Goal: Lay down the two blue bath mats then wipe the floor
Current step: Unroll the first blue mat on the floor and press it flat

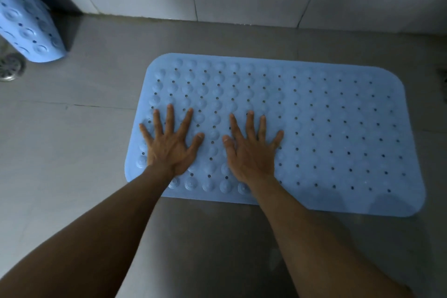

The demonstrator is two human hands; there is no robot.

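Grey floor (72,152), left hand (169,150) and right hand (251,155) flat on blue mat (338,128), fingers (170,118) splayed.

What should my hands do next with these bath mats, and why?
Probably lift the left hand and right hand off the first mat, which already lies flat on the floor, and reach up-left for the second mat, standing curled near the drain.

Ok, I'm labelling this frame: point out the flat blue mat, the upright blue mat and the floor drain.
flat blue mat (338,128), head view, bare right half of its top
upright blue mat (29,19), head view, its dimpled face
floor drain (11,66), head view, its metal grate
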